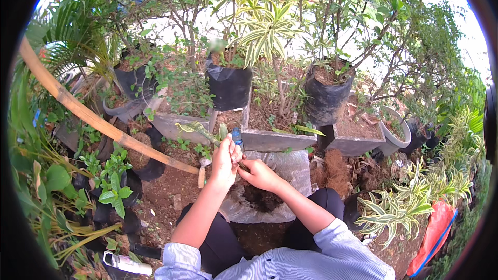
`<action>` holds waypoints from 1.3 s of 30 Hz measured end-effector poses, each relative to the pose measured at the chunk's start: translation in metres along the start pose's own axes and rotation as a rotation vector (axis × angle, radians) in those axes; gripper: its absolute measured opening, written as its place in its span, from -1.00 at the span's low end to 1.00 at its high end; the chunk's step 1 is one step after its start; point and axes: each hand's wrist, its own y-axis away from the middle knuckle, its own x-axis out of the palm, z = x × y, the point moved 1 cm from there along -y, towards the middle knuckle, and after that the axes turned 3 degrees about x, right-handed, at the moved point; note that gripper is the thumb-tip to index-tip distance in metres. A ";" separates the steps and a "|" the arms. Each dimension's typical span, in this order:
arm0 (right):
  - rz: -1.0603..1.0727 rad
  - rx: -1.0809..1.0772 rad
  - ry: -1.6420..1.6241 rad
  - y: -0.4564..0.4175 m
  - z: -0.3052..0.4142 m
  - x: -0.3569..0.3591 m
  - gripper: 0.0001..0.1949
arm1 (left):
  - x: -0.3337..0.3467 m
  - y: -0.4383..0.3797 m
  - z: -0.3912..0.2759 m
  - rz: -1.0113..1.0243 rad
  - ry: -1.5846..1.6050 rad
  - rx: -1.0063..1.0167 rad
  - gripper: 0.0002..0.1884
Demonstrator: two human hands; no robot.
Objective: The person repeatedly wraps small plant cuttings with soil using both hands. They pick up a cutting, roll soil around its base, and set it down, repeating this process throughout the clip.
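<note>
My left hand is closed around the stem of a small plant cutting with stiff, pale-edged leaves, which point up and to the left. At the lower end of the same cutting, my right hand grips it with fingers and thumb, close beside the left. Below both hands a translucent plastic sheet lies on the ground between my knees, with dark soil on it. A clear plastic bottle with a blue label stands just beyond my left hand. A trowel with a wooden handle lies left of my left forearm.
A bamboo pole slants in from the upper left. Ahead stand grey rectangular planters and black grow bags with plants. Brown coir fibre lies right of the sheet. A white bottle lies lower left, an orange-red sack lower right.
</note>
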 end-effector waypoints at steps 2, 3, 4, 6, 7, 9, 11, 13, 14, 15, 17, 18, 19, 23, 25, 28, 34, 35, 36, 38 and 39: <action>-0.011 -0.078 -0.004 -0.001 0.003 -0.003 -0.76 | -0.003 0.000 -0.002 0.023 0.029 -0.039 -0.58; -0.037 -0.148 0.024 -0.001 0.005 -0.005 -0.76 | -0.002 -0.001 -0.004 0.031 0.016 -0.056 -0.60; -0.062 -0.219 0.052 -0.001 0.007 -0.008 -0.76 | -0.001 -0.002 -0.007 0.039 0.003 -0.074 -0.62; 0.005 0.091 -0.055 0.000 0.013 -0.012 -0.74 | -0.004 -0.004 -0.015 0.120 -0.108 -0.073 -0.68; 0.038 0.245 -0.110 0.000 0.015 -0.014 -0.73 | -0.002 -0.004 -0.018 0.098 -0.209 -0.037 -0.66; -0.015 0.290 -0.277 -0.002 0.009 -0.015 -0.73 | 0.007 -0.004 -0.028 0.055 -0.408 0.037 -0.56; -0.124 0.232 -0.531 -0.002 0.001 -0.015 -0.74 | -0.002 -0.015 -0.016 -0.011 -0.391 0.108 -0.40; -0.129 0.092 -0.610 -0.005 0.006 -0.013 -0.68 | -0.010 -0.024 0.004 -0.096 -0.339 0.230 -0.39; -0.130 0.021 -0.650 -0.006 0.009 -0.012 -0.64 | -0.018 -0.030 0.016 -0.040 -0.361 0.317 -0.36; -0.142 -0.046 -0.686 -0.006 0.009 -0.013 -0.59 | -0.006 -0.026 0.026 -0.068 -0.300 0.226 -0.38; -0.240 0.179 -0.690 -0.003 0.019 -0.004 -0.41 | 0.008 -0.015 0.037 0.056 -0.322 0.050 -0.38; -0.311 0.208 -0.694 -0.005 0.010 -0.002 -0.39 | 0.013 -0.014 0.043 0.117 -0.254 0.040 -0.29; -0.381 0.237 -0.697 -0.007 0.002 -0.001 -0.36 | 0.018 -0.010 0.049 0.073 -0.216 -0.032 -0.26; -0.536 0.422 -0.608 -0.008 -0.035 -0.004 -0.29 | 0.026 0.003 0.059 0.115 -0.372 -0.137 -0.16; -0.504 0.495 -0.394 -0.009 -0.044 -0.002 -0.28 | 0.022 0.000 0.065 0.057 -0.339 -0.184 -0.16; -0.543 0.483 -0.449 -0.010 -0.048 0.000 -0.29 | 0.022 -0.002 0.069 0.045 -0.347 -0.098 -0.20; -0.716 0.303 -0.913 -0.007 -0.009 -0.009 -0.40 | 0.022 -0.008 0.059 0.055 -0.201 -0.054 -0.41; -0.691 0.256 -0.862 -0.008 -0.004 -0.011 -0.42 | 0.012 -0.012 0.059 0.021 -0.118 -0.090 -0.47; -0.678 0.205 -0.808 -0.006 -0.001 -0.016 -0.44 | 0.011 -0.014 0.052 -0.002 -0.039 -0.130 -0.52; -0.748 -0.049 -0.350 -0.003 -0.009 -0.020 -0.52 | 0.019 -0.013 0.045 -0.173 0.125 -0.217 -0.58; -0.715 -0.147 -0.117 0.001 0.007 -0.019 -0.52 | 0.005 -0.020 0.045 -0.176 0.193 -0.215 -0.56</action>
